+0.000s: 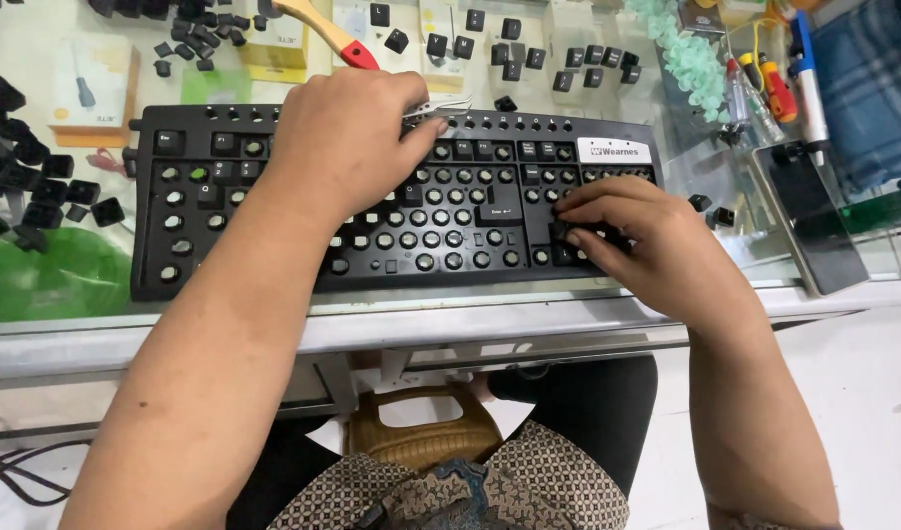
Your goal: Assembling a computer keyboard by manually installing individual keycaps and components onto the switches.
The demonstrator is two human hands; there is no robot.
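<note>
Left hand (pixel 347 137) grips tweezers (pixel 441 106) over the stripped keyboard (pixel 274 211), right hand (pixel 632 231) fingers curled flat on keys, steadying it.

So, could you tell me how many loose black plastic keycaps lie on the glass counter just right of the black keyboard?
2: one keycap beside the black keyboard, the other just right of it. The right hand may hide more.

Bare glass left of keyboard (pixel 392 196), loose keycaps (pixel 38 186) crowding far left (tools (pixel 779 93) far right)
</note>
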